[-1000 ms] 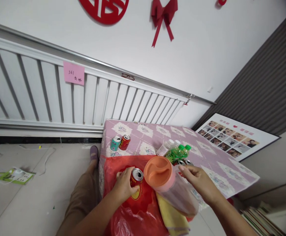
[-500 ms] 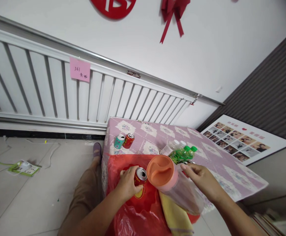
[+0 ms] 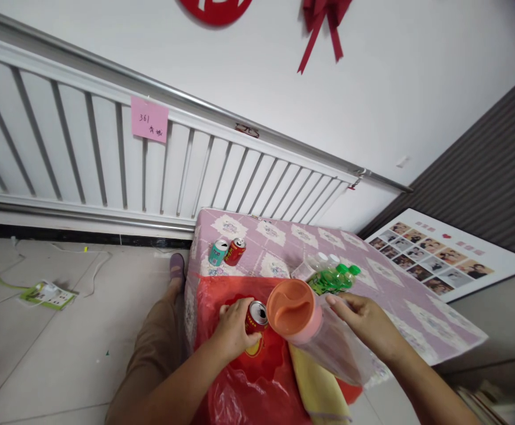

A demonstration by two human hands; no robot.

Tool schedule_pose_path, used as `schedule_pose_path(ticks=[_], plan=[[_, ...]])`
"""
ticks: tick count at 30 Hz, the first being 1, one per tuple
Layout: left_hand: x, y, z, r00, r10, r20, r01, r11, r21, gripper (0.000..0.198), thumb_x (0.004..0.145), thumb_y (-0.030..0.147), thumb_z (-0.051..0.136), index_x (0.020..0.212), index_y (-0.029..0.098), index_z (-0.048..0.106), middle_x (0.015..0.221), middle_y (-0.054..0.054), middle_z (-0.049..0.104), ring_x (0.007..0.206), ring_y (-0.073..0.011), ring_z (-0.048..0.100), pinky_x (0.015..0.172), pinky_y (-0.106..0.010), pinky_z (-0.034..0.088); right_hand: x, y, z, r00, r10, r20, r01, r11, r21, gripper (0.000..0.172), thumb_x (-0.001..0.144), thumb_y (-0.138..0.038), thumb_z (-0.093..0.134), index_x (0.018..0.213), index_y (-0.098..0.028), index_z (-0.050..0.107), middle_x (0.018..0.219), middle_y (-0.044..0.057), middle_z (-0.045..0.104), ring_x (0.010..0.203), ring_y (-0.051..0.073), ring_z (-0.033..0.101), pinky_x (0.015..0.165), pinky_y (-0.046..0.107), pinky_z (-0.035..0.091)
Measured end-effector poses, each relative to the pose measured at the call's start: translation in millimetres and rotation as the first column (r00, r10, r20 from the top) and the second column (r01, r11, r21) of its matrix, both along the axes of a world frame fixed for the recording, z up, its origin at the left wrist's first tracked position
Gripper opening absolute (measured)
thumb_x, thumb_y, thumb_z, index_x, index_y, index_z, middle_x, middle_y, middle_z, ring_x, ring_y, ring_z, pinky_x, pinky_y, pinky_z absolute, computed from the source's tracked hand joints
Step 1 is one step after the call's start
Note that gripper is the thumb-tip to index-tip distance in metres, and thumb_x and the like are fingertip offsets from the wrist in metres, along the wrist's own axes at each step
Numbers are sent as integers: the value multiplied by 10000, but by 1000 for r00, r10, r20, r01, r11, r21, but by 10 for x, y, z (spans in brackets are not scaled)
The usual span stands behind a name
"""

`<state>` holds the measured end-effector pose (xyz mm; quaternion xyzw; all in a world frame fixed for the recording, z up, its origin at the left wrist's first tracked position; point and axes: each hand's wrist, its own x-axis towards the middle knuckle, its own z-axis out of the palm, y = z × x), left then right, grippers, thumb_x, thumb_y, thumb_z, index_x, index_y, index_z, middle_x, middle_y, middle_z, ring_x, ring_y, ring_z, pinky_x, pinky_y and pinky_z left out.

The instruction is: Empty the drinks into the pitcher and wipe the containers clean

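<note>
My left hand [image 3: 236, 328] is closed around a red drink can [image 3: 256, 317], whose opened top faces up. Just right of it, my right hand [image 3: 364, 319] grips a clear plastic pitcher [image 3: 341, 348] with an orange lid [image 3: 292, 308]. The pitcher is tilted so its lid end is close to the can's top; I cannot tell whether they touch or whether liquid flows. Beneath both hands lies a red plastic sheet [image 3: 257, 392], with a folded yellow cloth [image 3: 319, 386] under the pitcher.
A teal can [image 3: 218, 252] and another red can [image 3: 235, 252] stand on the flowered tablecloth [image 3: 304, 235]. Several green-capped bottles [image 3: 335, 277] lie behind the pitcher. A white radiator [image 3: 222, 171] runs along the wall. A photo board [image 3: 452, 248] leans at right; a power strip [image 3: 49, 294] lies on the floor.
The view has shifted slightly, so everything sits a little differently in the picture. Both hands keep their hold, and the pitcher stays tilted beside the can.
</note>
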<state>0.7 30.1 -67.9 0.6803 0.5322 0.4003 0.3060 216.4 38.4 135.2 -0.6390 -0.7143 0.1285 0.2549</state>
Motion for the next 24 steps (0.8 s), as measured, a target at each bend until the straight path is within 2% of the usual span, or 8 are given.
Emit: schedule_pose_path(ticks=[4, 11, 20, 24], plan=[[0, -1, 9, 1000, 2, -4, -2, 1000, 6, 745, 618, 226, 773, 1293, 247, 458, 1333, -99, 575, 1220, -317, 519, 1043, -514, 317, -10, 13, 10, 995, 48, 91, -38, 994, -102, 498, 770, -630, 504, 507, -208, 482, 496, -28, 447, 505, 136, 435, 480, 256, 355], [-3, -7, 9, 1000, -1, -5, 1, 1000, 17, 754, 616, 223, 776, 1297, 253, 453, 1326, -94, 580, 1211, -323, 531, 1028, -522, 335, -24, 16, 29, 990, 84, 110, -75, 994, -85, 501, 790, -627, 494, 532, -200, 539, 507, -19, 484, 512, 138, 447, 469, 249, 356], [2, 5, -19, 1000, -2, -5, 2, 1000, 24, 755, 618, 235, 777, 1297, 236, 448, 1328, -103, 577, 1210, -322, 532, 1016, -526, 342, -48, 27, 33, 985, 44, 164, -22, 991, -134, 503, 772, -647, 452, 527, -208, 454, 524, -34, 383, 524, 130, 397, 488, 259, 325], [-3, 3, -17, 1000, -1, -4, 1, 1000, 27, 751, 621, 238, 779, 1295, 243, 447, 1330, -101, 577, 1204, -320, 538, 1010, -523, 348, -67, 25, 44, 983, 43, 177, -19, 991, -135, 498, 770, -643, 455, 533, -206, 475, 528, -29, 402, 530, 134, 408, 486, 258, 327]])
